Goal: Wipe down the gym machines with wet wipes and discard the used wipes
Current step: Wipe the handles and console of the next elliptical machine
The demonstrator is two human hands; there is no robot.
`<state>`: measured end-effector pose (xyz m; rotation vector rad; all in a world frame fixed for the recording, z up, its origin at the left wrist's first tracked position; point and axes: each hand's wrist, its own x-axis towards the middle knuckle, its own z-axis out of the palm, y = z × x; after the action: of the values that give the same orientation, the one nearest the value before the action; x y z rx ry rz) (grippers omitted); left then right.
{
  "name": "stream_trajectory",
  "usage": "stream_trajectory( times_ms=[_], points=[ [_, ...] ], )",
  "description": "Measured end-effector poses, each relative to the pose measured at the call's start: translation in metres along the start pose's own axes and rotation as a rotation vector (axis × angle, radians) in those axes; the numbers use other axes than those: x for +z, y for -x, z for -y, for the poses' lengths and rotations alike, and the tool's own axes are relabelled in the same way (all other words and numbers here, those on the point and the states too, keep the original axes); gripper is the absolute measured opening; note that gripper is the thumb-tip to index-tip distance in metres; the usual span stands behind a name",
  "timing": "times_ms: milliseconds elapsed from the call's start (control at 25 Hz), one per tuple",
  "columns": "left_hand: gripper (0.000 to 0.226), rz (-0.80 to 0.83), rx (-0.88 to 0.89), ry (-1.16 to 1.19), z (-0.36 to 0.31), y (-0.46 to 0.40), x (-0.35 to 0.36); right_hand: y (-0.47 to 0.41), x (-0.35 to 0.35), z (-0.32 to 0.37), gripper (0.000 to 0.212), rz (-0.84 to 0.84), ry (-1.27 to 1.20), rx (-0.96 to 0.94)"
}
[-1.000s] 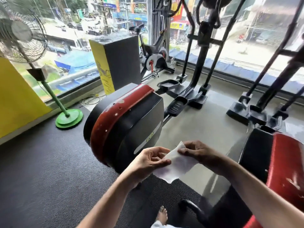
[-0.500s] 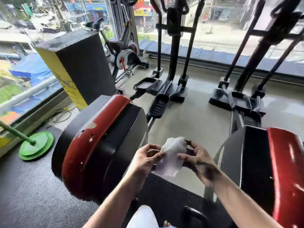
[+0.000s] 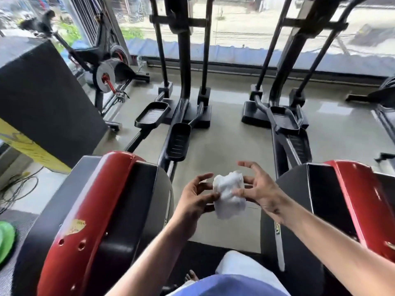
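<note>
Nearest, the left hand (image 3: pixel 195 196) and right hand (image 3: pixel 259 192) meet in front of the person, each grip pinched on a crumpled white wet wipe (image 3: pixel 229 192) held between them above the floor. Either side stand two red-and-black elliptical housings, left (image 3: pixel 102 221) and right (image 3: pixel 350 201). Beyond lie black foot pedals (image 3: pixel 178 142), then an exercise bike (image 3: pixel 106 77) by the window.

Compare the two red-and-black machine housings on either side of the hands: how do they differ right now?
The left housing shows a torn yellowish sticker and small holes on its red band; the right housing shows none. The left one sits fully in view; the right one is cut off by the frame edge. Both share a glossy red band on black casing, flanking the crumpled wipe.
</note>
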<state>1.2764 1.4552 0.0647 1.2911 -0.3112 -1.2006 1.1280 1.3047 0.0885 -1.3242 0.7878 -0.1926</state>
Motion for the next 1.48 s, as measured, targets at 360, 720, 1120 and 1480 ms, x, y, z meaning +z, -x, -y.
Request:
stream_trajectory(
  times_ms=[360,720,1120,1480],
  points=[
    [0.054,0.016,0.052,0.020,-0.058,-0.171,0.025,-0.132,-0.057,0.045,0.059,-0.327,-0.084,-0.194],
    [0.011,0.057,0.169,-0.160,-0.162,-0.343,0.085,-0.286,-0.153,0.132,0.063,-0.350,0.133,-0.425],
    [0.030,0.105,0.278,-0.171,-0.260,-0.510,0.085,-0.447,-0.229,0.233,0.034,-0.082,0.053,-0.364],
    [0.038,-0.049,0.495,-0.159,-0.419,-0.648,0.075,-0.611,-0.246,0.413,0.009,0.030,0.287,-0.411]
  ],
)
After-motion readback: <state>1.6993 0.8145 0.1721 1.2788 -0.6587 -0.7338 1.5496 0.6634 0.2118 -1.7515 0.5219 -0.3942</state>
